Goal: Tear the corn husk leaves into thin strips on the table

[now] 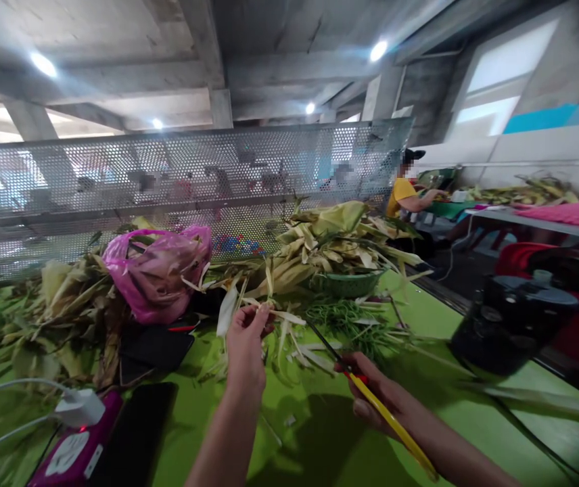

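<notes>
My left hand (249, 328) pinches pale strips of corn husk (289, 316) between thumb and fingers. More husk sticks up and out to the side from this grip. In my right hand (375, 392) is a yellow-handled tool (385, 412) with a narrow dark blade and a red part near the grip; whether it has a second blade I cannot tell. The blade's tip points up and left, close to the end of the held husk. Below and behind both hands lie loose husk scraps (314, 355) and thin green strands (345, 318) on the green tabletop (208, 433).
Dried husks heap over a green basket (353, 284). A pink plastic bag (142, 270) of husks stands left, near more husks (56, 338). A purple power strip (76, 446) with a white charger lies front left; a black container (513, 325) stands right. Beyond sits a person in yellow (404, 193).
</notes>
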`<act>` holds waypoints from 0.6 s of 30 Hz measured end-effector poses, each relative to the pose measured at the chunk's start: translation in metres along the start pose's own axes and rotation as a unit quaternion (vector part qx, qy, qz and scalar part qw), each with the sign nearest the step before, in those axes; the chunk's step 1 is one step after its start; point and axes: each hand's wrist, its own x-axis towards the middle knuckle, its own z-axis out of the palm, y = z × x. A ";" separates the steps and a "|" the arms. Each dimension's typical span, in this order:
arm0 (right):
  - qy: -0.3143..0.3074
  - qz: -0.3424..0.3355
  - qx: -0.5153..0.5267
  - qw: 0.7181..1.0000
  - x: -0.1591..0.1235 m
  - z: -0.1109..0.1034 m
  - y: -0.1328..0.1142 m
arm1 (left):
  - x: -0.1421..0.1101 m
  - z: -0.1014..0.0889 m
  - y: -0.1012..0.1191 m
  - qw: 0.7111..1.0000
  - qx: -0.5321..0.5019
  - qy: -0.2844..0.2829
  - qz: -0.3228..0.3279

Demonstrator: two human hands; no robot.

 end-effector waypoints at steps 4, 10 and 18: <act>-0.016 -0.012 -0.014 1.000 0.003 0.008 0.001 | 0.000 0.000 -0.001 1.000 0.004 0.005 0.010; -0.011 0.014 0.038 0.999 0.010 0.016 -0.007 | -0.003 0.001 -0.004 1.000 0.013 -0.027 0.008; 0.012 -0.008 0.049 0.999 0.014 0.020 -0.017 | -0.005 0.002 -0.003 0.999 0.014 -0.034 -0.004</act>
